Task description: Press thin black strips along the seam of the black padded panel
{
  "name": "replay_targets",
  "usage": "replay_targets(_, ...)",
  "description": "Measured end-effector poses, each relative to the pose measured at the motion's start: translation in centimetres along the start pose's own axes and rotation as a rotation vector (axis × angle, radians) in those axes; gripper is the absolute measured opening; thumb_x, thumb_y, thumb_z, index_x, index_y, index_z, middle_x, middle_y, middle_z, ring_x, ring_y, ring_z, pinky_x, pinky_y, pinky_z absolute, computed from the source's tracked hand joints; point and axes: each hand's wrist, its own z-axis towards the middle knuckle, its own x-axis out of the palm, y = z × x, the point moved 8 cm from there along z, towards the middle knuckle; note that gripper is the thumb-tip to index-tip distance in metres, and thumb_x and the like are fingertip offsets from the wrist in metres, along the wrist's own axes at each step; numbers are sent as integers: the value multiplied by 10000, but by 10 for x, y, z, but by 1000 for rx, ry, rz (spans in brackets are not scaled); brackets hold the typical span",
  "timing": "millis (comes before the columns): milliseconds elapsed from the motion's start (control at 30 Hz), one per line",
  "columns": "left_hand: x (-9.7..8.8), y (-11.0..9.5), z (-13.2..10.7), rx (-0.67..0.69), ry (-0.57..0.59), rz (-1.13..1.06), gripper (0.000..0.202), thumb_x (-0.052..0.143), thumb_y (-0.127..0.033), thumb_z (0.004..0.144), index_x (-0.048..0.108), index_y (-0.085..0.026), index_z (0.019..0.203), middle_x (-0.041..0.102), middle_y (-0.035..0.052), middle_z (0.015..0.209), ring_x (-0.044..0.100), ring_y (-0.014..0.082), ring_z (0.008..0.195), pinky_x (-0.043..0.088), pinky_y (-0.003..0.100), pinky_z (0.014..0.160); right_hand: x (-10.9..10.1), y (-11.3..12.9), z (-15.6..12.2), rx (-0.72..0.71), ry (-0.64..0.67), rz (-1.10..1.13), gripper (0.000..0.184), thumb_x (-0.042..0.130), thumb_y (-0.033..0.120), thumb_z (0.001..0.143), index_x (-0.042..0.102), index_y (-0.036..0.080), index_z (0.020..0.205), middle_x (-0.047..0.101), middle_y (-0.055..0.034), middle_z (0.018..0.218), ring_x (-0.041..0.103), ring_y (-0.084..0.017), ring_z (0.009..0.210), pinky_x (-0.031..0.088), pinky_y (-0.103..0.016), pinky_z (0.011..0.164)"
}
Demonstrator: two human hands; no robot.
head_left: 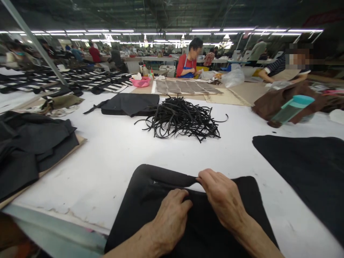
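In front of me on the white table lies a black fabric panel (129, 208) with rounded corners and a slot-like opening near its far edge. My right hand (221, 199) pinches the strip of fabric at the far side of that opening and lifts it a little, so white table shows through the gap. Just left of it, my left hand (173, 215) rests on the panel at the near side of the opening, its fingers curled on the cloth. Beyond both hands sits a tangled heap of narrow black strips (182, 118).
A stack of black panels (129, 104) lies behind, beside the strips. More black fabric (34, 143) is piled left; another black panel (303, 161) lies right. A bottle with a turquoise lid (291, 111) leans by brown cloth. Across the table, a person in red (185, 66) works.
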Motion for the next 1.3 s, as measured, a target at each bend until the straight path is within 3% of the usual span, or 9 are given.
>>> replay_targets(167,5,4,4,-87,-39,88,354,369,-57,807,519,-119,1122,524,138,1190,485,249,1105,430,439,962,-4,7,-1,-37,-14,-31,266,366,144,912,514,192,697,515,-17,682,425,-161,611,284,-291,600)
replay_targets(300,13,5,13,-43,-36,127,452,366,-53,803,389,-68,1254,480,186,1262,440,282,1183,401,491,987,-3,3,0,1,-8,-23,254,384,153,917,524,185,706,532,-19,696,460,-156,635,309,-279,611)
replay_targets(400,9,7,22,-57,-62,79,396,395,-85,807,432,-99,1201,541,159,1188,493,269,1122,412,490,969,-7,2,-1,22,-33,43,230,410,141,909,519,185,711,536,-15,688,478,-150,635,327,-272,614)
replay_targets(567,8,7,38,-125,-4,35,296,372,-90,807,549,-190,1022,611,49,959,556,221,952,449,428,905,-42,11,-5,-33,-238,177,152,436,77,882,531,185,833,567,-22,712,509,-143,640,370,-261,610)
replay_targets(667,14,9,40,-146,37,86,345,359,-81,811,529,-191,1090,598,58,999,533,237,994,399,473,945,-50,16,-6,-86,-277,117,141,449,73,877,531,174,930,596,-47,780,533,-159,717,387,-269,649)
replay_targets(867,21,10,33,-144,141,129,233,353,-96,842,571,-154,903,615,77,874,583,223,804,486,387,750,0,-8,3,0,-40,-141,180,442,169,908,542,191,760,557,-26,720,492,-166,669,317,-293,632)
replay_targets(1067,30,-11,25,68,217,209,180,388,-90,851,543,-181,858,584,39,911,517,206,859,444,367,824,62,-37,5,24,212,-240,142,523,154,872,555,201,742,567,-11,718,495,-174,703,308,-304,655)
replay_targets(1133,34,-13,23,120,256,255,144,420,-90,829,529,-178,861,578,39,893,514,210,810,458,367,775,63,-41,4,44,215,-209,94,539,117,849,577,200,826,598,-25,824,506,-189,787,331,-313,708)
replay_targets(1300,29,-5,29,61,251,239,170,379,-111,868,524,-196,849,580,21,862,525,200,781,455,356,748,31,-48,-4,226,165,25,274,470,70,860,529,204,1091,571,-49,1087,497,-196,962,371,-324,833)
